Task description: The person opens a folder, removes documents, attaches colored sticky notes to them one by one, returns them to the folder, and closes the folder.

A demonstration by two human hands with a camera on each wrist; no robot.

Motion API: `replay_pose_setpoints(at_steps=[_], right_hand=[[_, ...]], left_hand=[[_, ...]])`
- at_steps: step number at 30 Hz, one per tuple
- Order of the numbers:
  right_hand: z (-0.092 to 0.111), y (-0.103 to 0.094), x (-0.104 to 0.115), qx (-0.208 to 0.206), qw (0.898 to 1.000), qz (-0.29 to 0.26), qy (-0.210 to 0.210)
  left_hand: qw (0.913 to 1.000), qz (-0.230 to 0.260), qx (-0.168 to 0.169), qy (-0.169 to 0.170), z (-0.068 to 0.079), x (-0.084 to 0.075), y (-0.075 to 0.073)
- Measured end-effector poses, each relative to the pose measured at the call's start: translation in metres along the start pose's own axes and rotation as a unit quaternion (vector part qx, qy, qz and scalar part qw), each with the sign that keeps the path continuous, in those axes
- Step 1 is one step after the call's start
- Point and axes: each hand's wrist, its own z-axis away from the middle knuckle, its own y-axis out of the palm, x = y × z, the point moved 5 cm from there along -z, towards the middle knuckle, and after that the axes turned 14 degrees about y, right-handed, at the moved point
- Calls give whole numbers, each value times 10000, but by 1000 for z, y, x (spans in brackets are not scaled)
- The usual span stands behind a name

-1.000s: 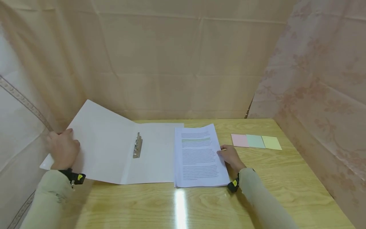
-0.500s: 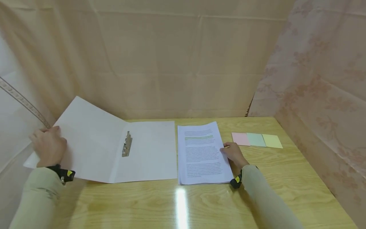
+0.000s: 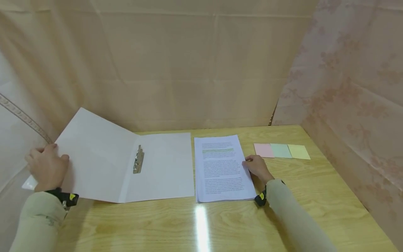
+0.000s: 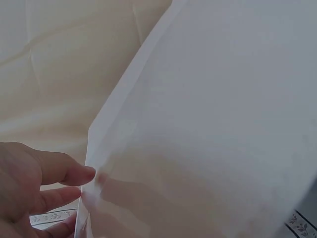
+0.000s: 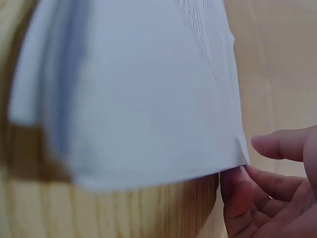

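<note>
In the head view my left hand (image 3: pixel 48 166) is at the outer edge of the raised left cover of a white binder (image 3: pixel 163 164). In the left wrist view the thumb (image 4: pixel 88 172) overlaps that edge, with the other fingers partly hidden behind it. A metal clip (image 3: pixel 138 160) sits beside the binder's spine. A stack of printed paper sheets (image 3: pixel 220 175), with green highlighted lines, lies right of the binder. At the stack's right edge is my right hand (image 3: pixel 259 167). The right wrist view has its thumb (image 5: pixel 277 145) apart from the paper's edge, other fingers just below it.
Pink (image 3: pixel 263 150), green (image 3: pixel 281 150) and yellow (image 3: pixel 298 152) sticky note pads lie side by side at the right on the wooden table (image 3: pixel 315 196). A beige curtain (image 3: pixel 176 70) hangs behind, and floral cloth (image 3: pixel 355 105) borders the right side.
The binder has slid left, out from under the paper stack, leaving a narrow gap. My left hand moved left with the cover, which sits slightly lower. The stack has shifted slightly right.
</note>
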Motion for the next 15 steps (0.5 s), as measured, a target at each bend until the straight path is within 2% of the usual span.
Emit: replay_pose_setpoints(at_steps=[5,15], right_hand=[[1,-2,0,-18,9999,65,93],[4,-4,4,-180,9996,189,53]], left_hand=[[10000,25,-11,-69,2,1,3],[9993,-17,-377,62,6,-24,2]])
